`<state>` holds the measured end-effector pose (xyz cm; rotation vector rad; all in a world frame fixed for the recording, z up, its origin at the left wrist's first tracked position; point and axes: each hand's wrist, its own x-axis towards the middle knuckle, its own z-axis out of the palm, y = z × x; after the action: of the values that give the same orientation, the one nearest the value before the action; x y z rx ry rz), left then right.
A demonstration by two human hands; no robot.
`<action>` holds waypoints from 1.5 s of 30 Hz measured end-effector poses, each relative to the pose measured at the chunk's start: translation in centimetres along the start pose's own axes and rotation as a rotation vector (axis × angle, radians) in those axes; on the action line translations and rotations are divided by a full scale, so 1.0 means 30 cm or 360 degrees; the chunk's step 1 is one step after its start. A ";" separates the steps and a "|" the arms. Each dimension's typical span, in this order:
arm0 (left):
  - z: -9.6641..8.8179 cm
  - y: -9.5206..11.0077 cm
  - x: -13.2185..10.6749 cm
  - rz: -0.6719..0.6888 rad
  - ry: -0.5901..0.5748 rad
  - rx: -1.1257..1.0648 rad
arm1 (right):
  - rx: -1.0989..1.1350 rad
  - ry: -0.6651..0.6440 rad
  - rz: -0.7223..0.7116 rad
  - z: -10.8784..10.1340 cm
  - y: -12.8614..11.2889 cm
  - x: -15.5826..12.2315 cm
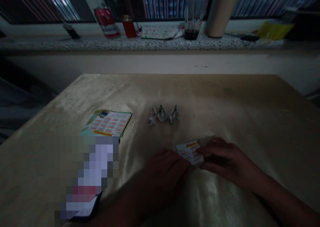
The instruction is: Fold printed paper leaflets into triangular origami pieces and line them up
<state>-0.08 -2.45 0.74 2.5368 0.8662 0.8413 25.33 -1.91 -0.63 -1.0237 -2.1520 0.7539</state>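
Observation:
Both my hands are on a small folded piece of printed paper [191, 153], with a calendar-like grid and a yellow strip along its top edge. My right hand [225, 160] pinches its right side between thumb and fingers. At the lower left edge my left hand [168, 167] grips the paper, its fingertips partly hidden behind the back of the hand. Beyond them stand three small folded paper boats, a left one [152, 116], a middle one [162, 114] and a right one [174, 115]. Left of these lies a stack of printed sheets [110, 123].
A phone [87, 208], mostly blurred out, lies at the left front of the cloth-covered table [225, 96]. On the stone windowsill [150, 45] behind stand a red can [107, 22], a small jar [129, 26], a cup with dark liquid [192, 23] and a tall cylinder [221, 13].

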 end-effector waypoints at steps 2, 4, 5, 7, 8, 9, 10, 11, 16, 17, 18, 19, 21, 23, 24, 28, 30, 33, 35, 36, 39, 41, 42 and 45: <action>-0.015 0.011 0.002 0.0033 0.0155 -0.0059 | 0.0125 0.0119 -0.0074 0.005 -0.012 0.014; -0.030 0.019 0.000 -0.0010 0.0324 -0.0122 | 0.0211 0.0289 -0.0120 0.000 -0.029 0.024; -0.034 0.020 -0.002 -0.0055 0.0379 -0.0155 | 0.0225 0.0373 -0.0121 -0.006 -0.038 0.027; -0.032 0.018 -0.008 -0.0237 0.0460 -0.0309 | 0.0199 0.0508 -0.0104 -0.021 -0.057 0.030; -0.027 0.015 -0.009 -0.0345 0.0404 -0.0461 | 0.0192 0.0538 -0.0106 -0.027 -0.065 0.030; -0.019 0.013 -0.010 -0.0445 0.0312 -0.0631 | 0.0190 0.0549 -0.0127 -0.033 -0.073 0.029; -0.011 0.011 -0.008 -0.0539 0.0245 -0.0788 | 0.0196 0.0548 -0.0141 -0.036 -0.082 0.028; -0.004 0.011 -0.005 -0.0591 0.0230 -0.0934 | 0.0203 0.0543 -0.0142 -0.038 -0.091 0.028; -0.005 0.034 0.036 -0.0713 0.0355 -0.1238 | 0.0262 0.0682 0.0139 -0.015 -0.145 0.028; -0.011 0.041 0.045 -0.0741 0.0389 -0.1265 | 0.0292 0.0723 0.0205 -0.006 -0.155 0.030; -0.016 0.048 0.053 -0.0769 0.0417 -0.1298 | 0.0321 0.0753 0.0266 0.003 -0.163 0.031; -0.020 0.054 0.059 -0.0791 0.0446 -0.1331 | 0.0344 0.0790 0.0310 0.013 -0.169 0.033; -0.019 0.061 0.065 -0.0826 0.0501 -0.1372 | 0.0357 0.0861 0.0339 0.034 -0.175 0.037; -0.006 0.064 0.060 -0.0845 0.0555 -0.1367 | 0.0350 0.0925 0.0308 0.053 -0.175 0.040; 0.004 0.065 0.055 -0.0856 0.0607 -0.1353 | 0.0345 0.0949 0.0286 0.061 -0.174 0.041; 0.044 0.069 0.026 -0.0934 0.0749 -0.1396 | 0.0339 0.0970 0.0210 0.085 -0.171 0.042; 0.051 0.071 0.017 -0.1016 0.0757 -0.1399 | 0.0334 0.0972 0.0187 0.090 -0.172 0.039; 0.048 0.069 0.019 -0.1161 0.0687 -0.1305 | 0.0300 0.0992 0.0192 0.090 -0.177 0.037; 0.043 0.067 0.025 -0.1182 0.0661 -0.1288 | 0.0264 0.1004 0.0202 0.088 -0.180 0.036; 0.041 0.065 0.028 -0.1170 0.0661 -0.1296 | 0.0248 0.1011 0.0210 0.088 -0.181 0.037; 0.040 0.064 0.034 -0.1140 0.0648 -0.1330 | 0.0232 0.1022 0.0257 0.090 -0.181 0.036; 0.043 0.065 0.034 -0.1150 0.0643 -0.1356 | 0.0242 0.1014 0.0285 0.093 -0.180 0.033; 0.046 0.065 0.033 -0.1154 0.0646 -0.1372 | 0.0247 0.1016 0.0298 0.094 -0.180 0.031; 0.057 0.067 0.027 -0.1157 0.0624 -0.1435 | 0.0231 0.1041 0.0326 0.094 -0.179 0.025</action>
<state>2.40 -3.66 0.70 1.1830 1.0816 1.1280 20.43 -4.80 1.63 -1.2180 -1.4325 0.5527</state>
